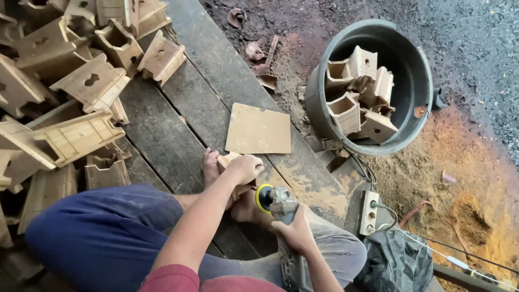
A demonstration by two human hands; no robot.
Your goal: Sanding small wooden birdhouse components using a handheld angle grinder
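from the head camera i look down at my own two hands and my folded legs on a floor of dark wooden planks (178, 116).

my left hand (244, 167) is closed around a small wooden piece (227, 160). the fingers curl over the top of it and hide most of it. only a pale corner peeks out on the left side of the hand, next to my bare foot (211, 167).

my right hand (296, 230) is wrapped tight around the grey body of a power sander (277, 203). its yellow round pad (263, 197) sits just beside the wooden piece, right under my left hand. i cannot tell if the pad touches the wood, because the hand and the tool cover that spot.

a flat square board (258, 130) lies on the planks just above my left hand, near the right edge of the planks.

a big heap of pale wooden pieces (81, 81) fills the top left corner of the planks. some are cut off by the picture edge.

off the planks, on the dirt at the top right, stands a dark round tub (419, 81) with more wooden pieces in it. a white power strip (368, 212) lies near my right knee, with a black bag (394, 262) beside it. the bottom of the sander is cut off at the lower edge.
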